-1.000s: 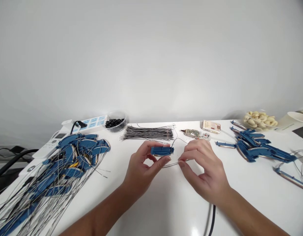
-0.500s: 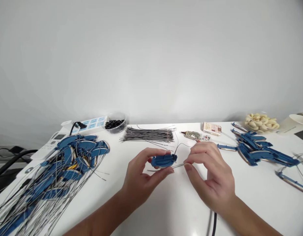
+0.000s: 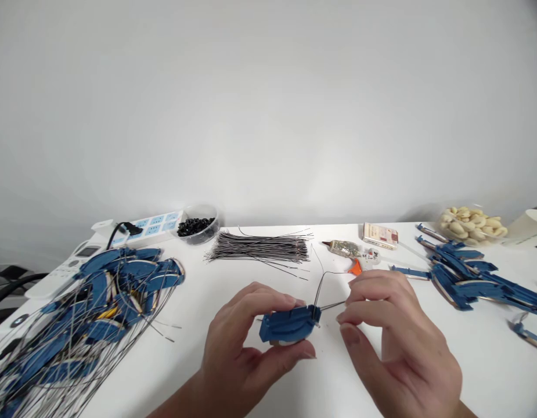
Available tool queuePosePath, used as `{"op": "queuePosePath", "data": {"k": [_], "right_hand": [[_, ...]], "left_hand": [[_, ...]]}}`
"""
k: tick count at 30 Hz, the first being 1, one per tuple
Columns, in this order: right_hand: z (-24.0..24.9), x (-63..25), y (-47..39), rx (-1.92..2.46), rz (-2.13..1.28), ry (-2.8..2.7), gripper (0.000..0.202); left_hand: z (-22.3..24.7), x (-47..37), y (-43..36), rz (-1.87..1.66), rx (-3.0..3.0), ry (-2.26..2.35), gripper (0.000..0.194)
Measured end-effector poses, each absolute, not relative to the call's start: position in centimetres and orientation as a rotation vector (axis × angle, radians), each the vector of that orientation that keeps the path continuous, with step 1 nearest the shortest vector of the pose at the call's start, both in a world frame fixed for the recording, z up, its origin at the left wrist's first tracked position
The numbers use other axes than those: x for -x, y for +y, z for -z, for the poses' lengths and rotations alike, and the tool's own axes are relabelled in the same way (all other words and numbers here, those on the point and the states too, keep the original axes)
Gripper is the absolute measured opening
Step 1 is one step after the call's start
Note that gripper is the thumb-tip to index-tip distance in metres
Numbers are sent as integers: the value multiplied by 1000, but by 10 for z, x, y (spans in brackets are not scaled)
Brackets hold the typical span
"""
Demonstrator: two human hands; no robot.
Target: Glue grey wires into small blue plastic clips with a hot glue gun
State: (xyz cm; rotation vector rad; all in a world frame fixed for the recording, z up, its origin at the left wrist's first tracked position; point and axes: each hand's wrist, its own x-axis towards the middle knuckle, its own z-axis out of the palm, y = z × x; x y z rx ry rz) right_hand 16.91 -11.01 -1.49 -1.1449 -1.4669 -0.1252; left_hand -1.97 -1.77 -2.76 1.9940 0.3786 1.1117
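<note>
My left hand [image 3: 246, 342] pinches a curved blue plastic piece [image 3: 289, 326] between the thumb below and the fingers on top. Thin grey wires stand up from the piece's right end and bend away behind it. My right hand [image 3: 399, 331] is to the right of the piece, fingers curled. A thin wire [image 3: 332, 306] runs from the piece's right end to these fingertips, which close on it; its far end is hidden behind them. Behind both hands lies a bundle of straight dark wires [image 3: 259, 248].
Wired blue pieces [image 3: 105, 325] are heaped at left, and more blue pieces [image 3: 464, 281] lie at right. Along the back are a power strip [image 3: 150, 228], a bowl of small black parts [image 3: 197, 226], a tube with a pointed tip [image 3: 344, 248], a small box [image 3: 380, 235] and finger cots [image 3: 472, 222].
Both hands and the blue piece have come lower in view, and the piece appears larger and tilted. The wire at my right fingers now slants upward from the piece's right end.
</note>
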Motion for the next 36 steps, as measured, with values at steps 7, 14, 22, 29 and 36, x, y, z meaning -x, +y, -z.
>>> {"op": "queuePosePath", "data": {"k": [7,14,22,29,36], "right_hand": [[15,-170,-110,1148,117,-1474,18],[20,-180,-110,1128,128,-1555,17],[29,-211,-99,1595,29,-1370,28],[28,-269,-91,2612,-285,-1149,53],[45,-269,-89,2603,-294,-1169,53]], "left_hand": [[29,19,-17,-1093,-1990,412,44],[30,17,-15,-1037,-1999,529,41],[35,12,-3,-896,-1581,764,28],[43,7,13,-897,-1431,726,36],[41,5,15,-950,-1367,727,39]]}}
